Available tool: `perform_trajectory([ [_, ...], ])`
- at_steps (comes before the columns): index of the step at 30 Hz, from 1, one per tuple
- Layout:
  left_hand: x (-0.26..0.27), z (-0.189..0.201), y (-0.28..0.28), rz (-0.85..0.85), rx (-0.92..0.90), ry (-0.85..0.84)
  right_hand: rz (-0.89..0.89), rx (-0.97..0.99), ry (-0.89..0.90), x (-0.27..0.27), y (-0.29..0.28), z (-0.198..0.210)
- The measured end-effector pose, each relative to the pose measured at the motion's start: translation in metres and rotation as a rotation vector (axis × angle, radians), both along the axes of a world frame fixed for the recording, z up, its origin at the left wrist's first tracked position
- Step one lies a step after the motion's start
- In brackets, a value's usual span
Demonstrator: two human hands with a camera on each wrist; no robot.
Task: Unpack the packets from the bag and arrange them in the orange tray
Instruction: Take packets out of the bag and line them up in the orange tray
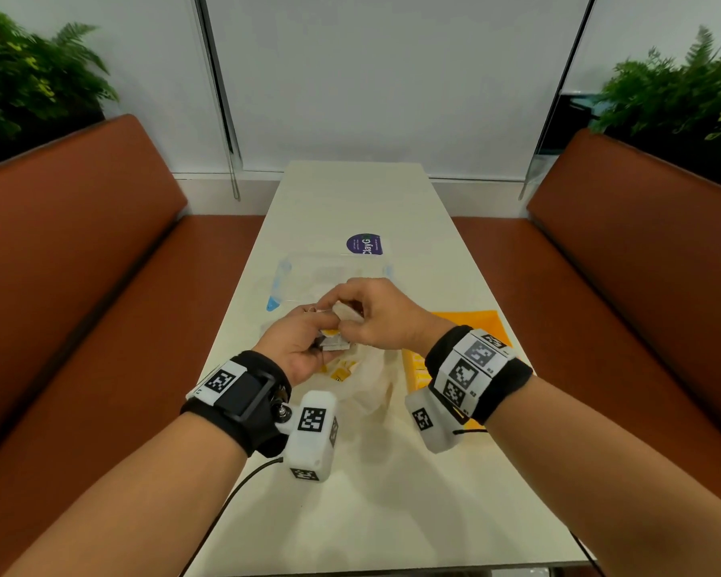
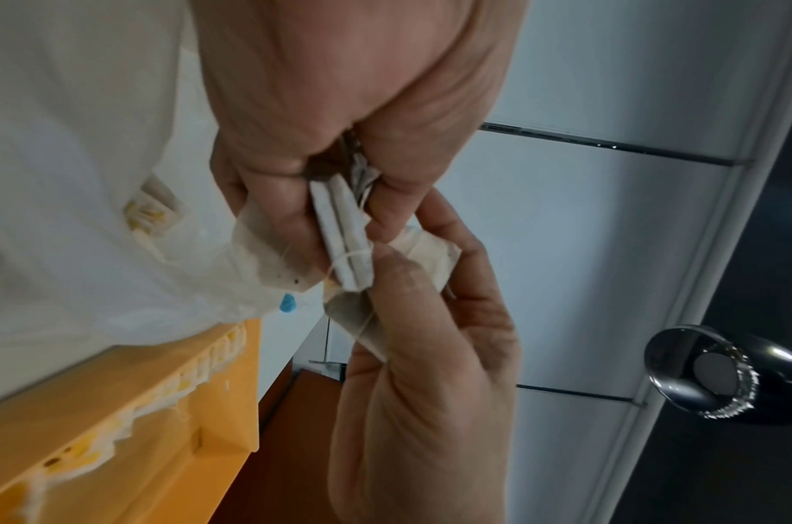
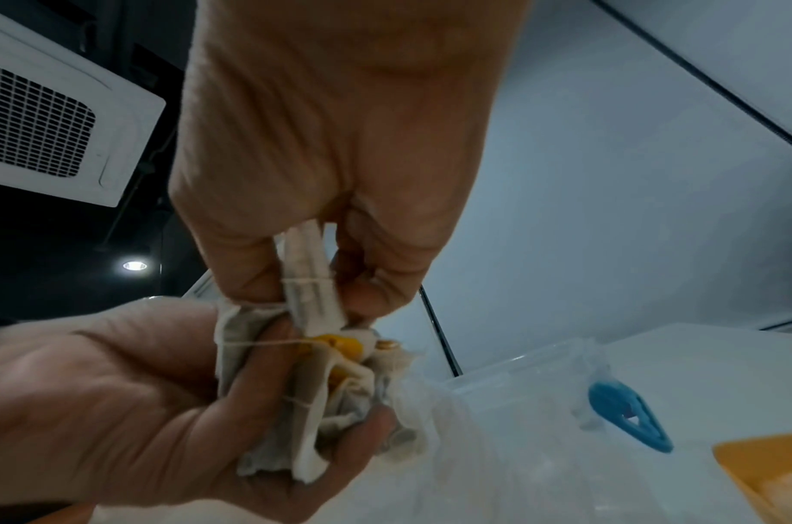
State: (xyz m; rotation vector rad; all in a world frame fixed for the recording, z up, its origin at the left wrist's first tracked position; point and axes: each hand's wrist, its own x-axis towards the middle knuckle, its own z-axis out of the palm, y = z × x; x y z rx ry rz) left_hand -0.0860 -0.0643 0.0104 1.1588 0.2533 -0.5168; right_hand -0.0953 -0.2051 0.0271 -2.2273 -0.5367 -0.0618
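Both hands meet above the white table (image 1: 350, 514). My left hand (image 1: 323, 341) grips a bunch of tea-bag packets (image 1: 334, 342) with yellow tags and loose strings (image 3: 322, 390). My right hand (image 1: 346, 322) comes from above and pinches one white folded packet wound with string (image 3: 309, 276), still touching the bunch. Under the hands lies the translucent plastic bag (image 1: 371, 381), with more yellow-tagged packets (image 1: 342, 373) inside. The orange tray (image 1: 485, 320) sits to the right, partly hidden by my right wrist. A row of packets (image 2: 183, 390) stands along its near side.
Behind the hands stands a clear plastic box (image 1: 329, 268) with blue clips (image 1: 273, 304). A purple sticker (image 1: 365, 244) lies further back. Brown benches (image 1: 80, 285) flank the narrow table. A black cable (image 1: 234, 489) runs from my left wrist.
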Motion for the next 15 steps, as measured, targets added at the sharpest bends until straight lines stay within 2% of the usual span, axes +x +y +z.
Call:
perform_trajectory([
  [2,0.0,-0.001,0.0,-0.001,0.006,-0.007,0.013,0.0,0.047,-0.003,-0.002,0.005],
  [7,0.003,-0.002,0.004,-0.013,-0.01,-0.009,0.031,0.096,0.291,-0.007,-0.008,0.016],
  [10,0.006,-0.004,0.005,0.022,-0.024,0.001,0.039,0.04,0.263,-0.009,-0.011,0.017],
  [15,0.004,-0.003,0.004,-0.008,-0.017,-0.013,0.039,0.112,0.261,-0.008,-0.019,0.016],
])
